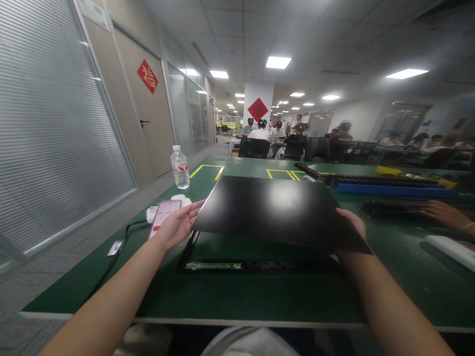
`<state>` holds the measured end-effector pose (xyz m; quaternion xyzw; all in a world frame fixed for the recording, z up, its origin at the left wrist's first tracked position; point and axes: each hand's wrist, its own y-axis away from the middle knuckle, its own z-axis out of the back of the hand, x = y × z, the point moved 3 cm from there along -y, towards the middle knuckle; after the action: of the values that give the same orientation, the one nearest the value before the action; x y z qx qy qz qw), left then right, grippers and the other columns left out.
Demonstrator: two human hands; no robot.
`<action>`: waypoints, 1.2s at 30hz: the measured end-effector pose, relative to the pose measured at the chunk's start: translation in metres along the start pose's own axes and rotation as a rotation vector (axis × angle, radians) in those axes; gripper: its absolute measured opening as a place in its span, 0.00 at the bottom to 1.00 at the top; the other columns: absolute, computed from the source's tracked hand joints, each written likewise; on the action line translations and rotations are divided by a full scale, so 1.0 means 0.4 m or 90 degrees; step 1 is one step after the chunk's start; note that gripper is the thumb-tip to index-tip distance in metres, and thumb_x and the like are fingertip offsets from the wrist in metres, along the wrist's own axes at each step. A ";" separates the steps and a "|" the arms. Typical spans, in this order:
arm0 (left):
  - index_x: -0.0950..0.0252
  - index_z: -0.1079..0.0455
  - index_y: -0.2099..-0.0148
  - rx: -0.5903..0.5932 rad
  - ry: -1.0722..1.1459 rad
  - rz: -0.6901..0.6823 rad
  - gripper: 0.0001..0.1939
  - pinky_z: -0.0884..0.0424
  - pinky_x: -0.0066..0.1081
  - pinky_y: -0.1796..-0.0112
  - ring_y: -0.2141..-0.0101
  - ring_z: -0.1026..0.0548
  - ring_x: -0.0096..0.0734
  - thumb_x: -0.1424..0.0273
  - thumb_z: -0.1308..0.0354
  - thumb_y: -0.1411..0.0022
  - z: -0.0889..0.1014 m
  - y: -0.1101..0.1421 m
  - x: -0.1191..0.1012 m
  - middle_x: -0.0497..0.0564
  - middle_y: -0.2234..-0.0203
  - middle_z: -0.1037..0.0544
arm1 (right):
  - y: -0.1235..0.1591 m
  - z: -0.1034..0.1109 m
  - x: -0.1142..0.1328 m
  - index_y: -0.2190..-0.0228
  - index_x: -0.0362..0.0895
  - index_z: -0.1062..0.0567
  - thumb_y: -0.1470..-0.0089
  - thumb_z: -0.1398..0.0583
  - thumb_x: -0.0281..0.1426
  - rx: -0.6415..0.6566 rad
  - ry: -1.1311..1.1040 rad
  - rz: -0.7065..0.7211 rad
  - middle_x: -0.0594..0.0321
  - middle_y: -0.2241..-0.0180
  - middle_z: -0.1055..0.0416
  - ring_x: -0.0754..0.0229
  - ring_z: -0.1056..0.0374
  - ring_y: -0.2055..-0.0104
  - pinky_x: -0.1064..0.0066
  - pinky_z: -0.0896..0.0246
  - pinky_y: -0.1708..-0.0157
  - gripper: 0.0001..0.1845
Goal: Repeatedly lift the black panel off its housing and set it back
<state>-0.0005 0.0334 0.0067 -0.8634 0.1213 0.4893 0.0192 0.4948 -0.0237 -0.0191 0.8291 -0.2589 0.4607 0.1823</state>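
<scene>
Both hands hold a thin black glossy screen panel (274,210) by its opposite short edges, raised above the green table. My left hand (180,226) grips the left edge, fingers underneath. At the right edge my right hand (351,227) has its thumb on top; its other fingers are mostly hidden by the panel. Below the panel lies a thin black frame (188,252), partly covered from view. A green circuit board strip (215,266) runs along the near side of that frame. Light reflects off the panel's upper face.
A phone (163,213), a cable (111,269) and a water bottle (180,170) are at the left of the green table (237,306). Blue and black long parts (389,187) lie back right. Another person's hand (443,212) and a white bar (451,251) are at right.
</scene>
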 end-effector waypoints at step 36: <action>0.66 0.24 0.50 -0.086 -0.078 -0.117 0.25 0.22 0.33 0.65 0.66 0.18 0.42 0.74 0.38 0.54 -0.008 0.011 -0.024 0.51 0.66 0.16 | 0.043 -0.070 -0.037 0.53 0.41 0.31 0.47 0.43 0.22 0.154 0.218 -0.204 0.51 0.69 0.22 0.58 0.25 0.72 0.73 0.30 0.76 0.19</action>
<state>-0.0035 0.0306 0.0168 -0.8388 0.0069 0.5443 0.0133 0.4593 -0.0184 -0.0163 0.7851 -0.0328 0.5873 0.1937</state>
